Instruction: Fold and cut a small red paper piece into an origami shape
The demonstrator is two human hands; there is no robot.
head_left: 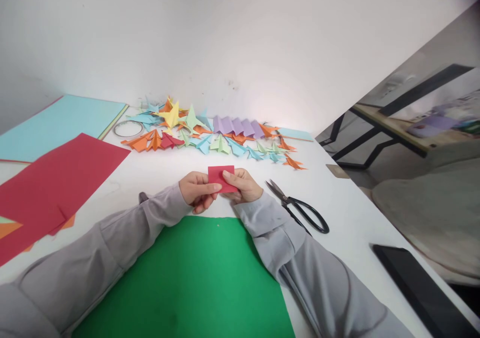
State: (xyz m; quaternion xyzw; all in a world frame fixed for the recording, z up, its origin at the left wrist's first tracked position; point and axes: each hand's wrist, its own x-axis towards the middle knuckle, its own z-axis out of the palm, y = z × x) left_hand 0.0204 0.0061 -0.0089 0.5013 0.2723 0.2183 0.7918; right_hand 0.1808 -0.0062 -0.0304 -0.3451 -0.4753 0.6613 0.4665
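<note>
A small red square of paper (216,175) is held up between both hands, above the table just beyond the green sheet (195,273). My left hand (198,190) pinches its lower left part, thumb flat across the front. My right hand (243,184) grips the right side, with the thumb pressed on the paper's face and the fingers behind. Whether the square has more than one layer cannot be told. Black-handled scissors (296,203) lie to the right of my right hand, blades slightly apart.
Folded paper figures (219,144) in many colours line the wall, beside a pleated purple strip (238,127). At left lie a roll of tape (128,128), a large red sheet (67,173) and light blue sheets (71,120). A black phone-like slab (420,283) rests near the right edge.
</note>
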